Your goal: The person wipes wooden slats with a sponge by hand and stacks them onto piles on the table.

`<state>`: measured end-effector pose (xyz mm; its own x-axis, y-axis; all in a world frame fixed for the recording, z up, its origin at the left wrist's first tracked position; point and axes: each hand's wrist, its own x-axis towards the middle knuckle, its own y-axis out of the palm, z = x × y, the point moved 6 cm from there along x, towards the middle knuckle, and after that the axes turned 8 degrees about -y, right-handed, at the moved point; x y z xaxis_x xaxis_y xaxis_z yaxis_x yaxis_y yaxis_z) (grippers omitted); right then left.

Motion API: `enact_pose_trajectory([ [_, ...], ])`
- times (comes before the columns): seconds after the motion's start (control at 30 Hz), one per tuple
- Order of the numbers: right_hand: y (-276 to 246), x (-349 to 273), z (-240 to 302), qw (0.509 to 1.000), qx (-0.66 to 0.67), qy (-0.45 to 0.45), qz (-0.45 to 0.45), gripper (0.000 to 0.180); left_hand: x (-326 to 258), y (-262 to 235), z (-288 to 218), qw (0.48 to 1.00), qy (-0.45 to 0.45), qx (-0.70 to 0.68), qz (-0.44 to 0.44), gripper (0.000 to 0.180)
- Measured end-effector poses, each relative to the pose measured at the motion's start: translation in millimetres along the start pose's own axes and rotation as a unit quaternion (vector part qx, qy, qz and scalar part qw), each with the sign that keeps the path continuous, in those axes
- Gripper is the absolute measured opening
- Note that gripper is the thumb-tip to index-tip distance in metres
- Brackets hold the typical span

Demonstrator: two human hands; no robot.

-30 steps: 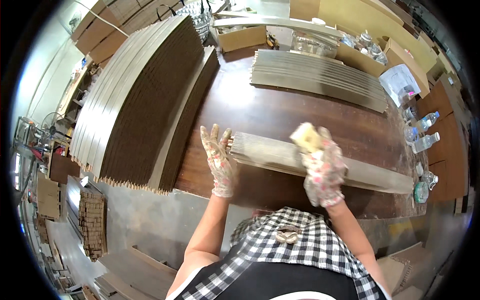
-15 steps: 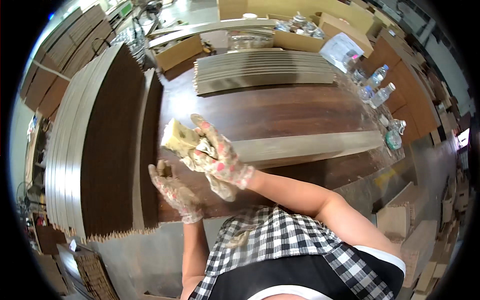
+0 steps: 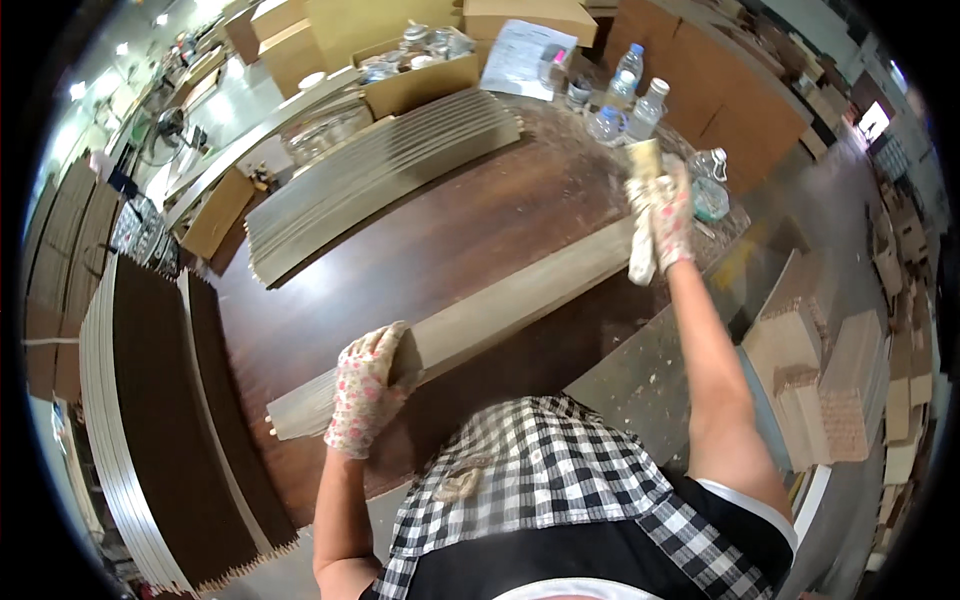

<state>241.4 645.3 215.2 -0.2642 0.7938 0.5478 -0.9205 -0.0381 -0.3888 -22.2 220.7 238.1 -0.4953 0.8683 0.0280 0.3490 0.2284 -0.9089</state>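
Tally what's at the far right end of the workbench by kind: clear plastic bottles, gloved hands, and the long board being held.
Clear plastic bottles: 4
Gloved hands: 2, left hand and right hand
Long board: 1
Total: 7

Two gloved hands, left hand (image 3: 365, 390) and right hand (image 3: 665, 210); one grey plank (image 3: 500, 310); three plastic bottles (image 3: 628, 75); one sponge (image 3: 645, 157).
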Motion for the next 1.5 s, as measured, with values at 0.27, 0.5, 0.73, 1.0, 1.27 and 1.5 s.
enact_pose_trajectory([
  [0.27,-34,-8,-56,0.954,0.239,0.14,-0.111,0.065,12,-18,-25,0.994,-0.015,0.106,0.022,0.084],
  [0.5,-26,-18,-7,0.877,0.42,0.214,-0.096,0.022,-1,-22,-37,0.974,0.016,0.227,-0.018,0.043],
  [0.73,-29,-19,-21,0.953,0.26,0.127,-0.086,0.05,-5,14,-26,0.989,0.024,0.137,-0.042,0.073],
  [1.0,12,-44,119,0.959,0.246,0.021,0.141,0.041,-2,14,-6,0.992,0.048,0.09,-0.077,0.074],
  [1.27,151,-168,249,0.796,-0.064,-0.494,0.343,0.035,-25,20,-5,0.968,0.116,0.008,-0.222,0.028],
  [1.5,121,-118,230,0.752,-0.085,-0.528,0.385,0.035,-36,27,-7,0.967,0.086,-0.018,-0.24,0.022],
])
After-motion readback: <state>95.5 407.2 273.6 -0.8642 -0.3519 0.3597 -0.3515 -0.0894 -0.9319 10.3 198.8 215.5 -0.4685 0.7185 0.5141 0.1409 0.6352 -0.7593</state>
